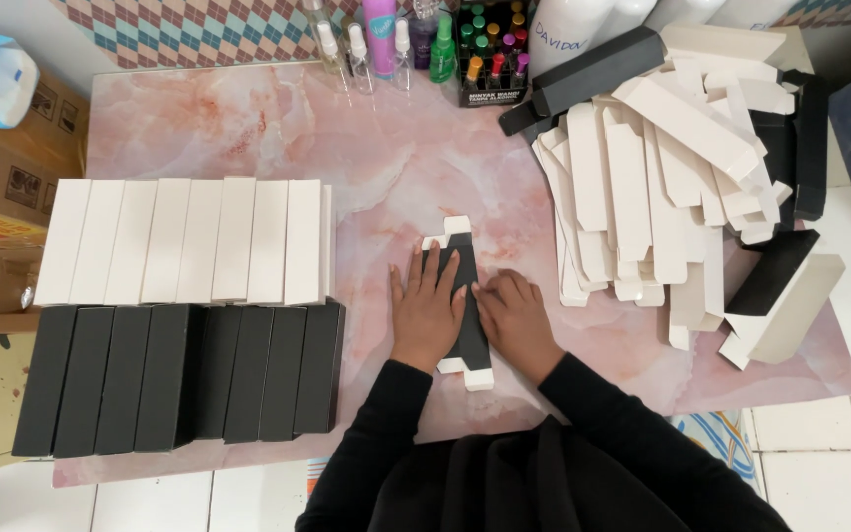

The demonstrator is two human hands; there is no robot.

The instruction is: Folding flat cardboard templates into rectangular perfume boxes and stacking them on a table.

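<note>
Pressing down side by side, the left hand (425, 307) and right hand (514, 320) cover most of a flat black cardboard box blank with white end flaps (463, 264), so its middle is hidden. It lies lengthwise on the pink marble-patterned tabletop (386, 158), between the two palms. Left fingers lie spread and flat on it; right fingers are curled along its right edge. Whether they pinch the card cannot be made out.
</note>
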